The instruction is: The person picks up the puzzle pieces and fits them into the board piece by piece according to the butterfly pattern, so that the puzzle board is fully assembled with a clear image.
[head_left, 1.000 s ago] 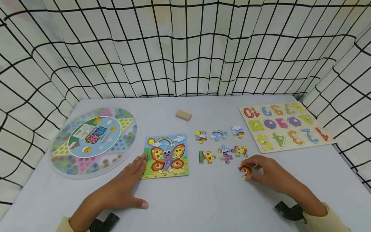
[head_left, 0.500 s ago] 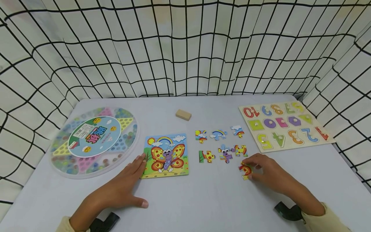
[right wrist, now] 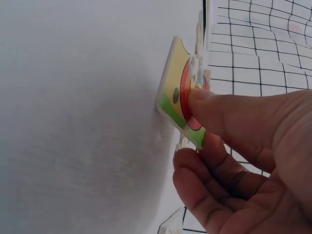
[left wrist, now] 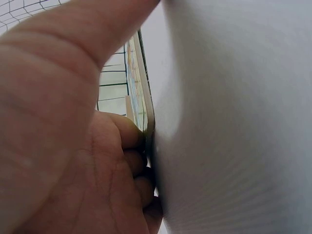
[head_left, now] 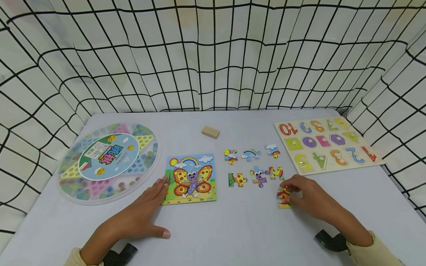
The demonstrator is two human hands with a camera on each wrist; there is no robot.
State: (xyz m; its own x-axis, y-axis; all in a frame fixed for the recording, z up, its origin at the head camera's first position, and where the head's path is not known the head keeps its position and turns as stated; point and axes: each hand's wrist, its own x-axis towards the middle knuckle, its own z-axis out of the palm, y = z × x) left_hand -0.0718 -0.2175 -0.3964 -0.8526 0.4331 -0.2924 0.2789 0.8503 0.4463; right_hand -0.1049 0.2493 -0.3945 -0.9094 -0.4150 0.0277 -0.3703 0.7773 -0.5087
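Here's the right hand (head_left: pixel 307 192), right of centre low in the frame, pinching a puzzle piece (head_left: pixel 284 196) between thumb and fingers; the right wrist view shows it tilted, a red curve above a yellow and green edge. Over at lower left, the left hand (head_left: pixel 139 214) lies spread wide, thumb well out, fingertips touching the left edge of the butterfly board (head_left: pixel 193 178), which sits flat just left of centre. Between the two, six loose pieces lie apart in two rows: up top a sun piece (head_left: pixel 230 155), a rainbow piece (head_left: pixel 251 154) and a cloud piece (head_left: pixel 273 151); below, a grass piece (head_left: pixel 237 180), a purple piece (head_left: pixel 258 179) and a yellow piece (head_left: pixel 276 173), the last just above the right hand's fingertips. A number board (head_left: pixel 330 166) slants at right, a round game case (head_left: pixel 108 157) fills the left, a wooden block (head_left: pixel 210 132) sits at upper middle of the white table (head_left: pixel 233 229), and black netting (head_left: pixel 215 43) crosses the top.
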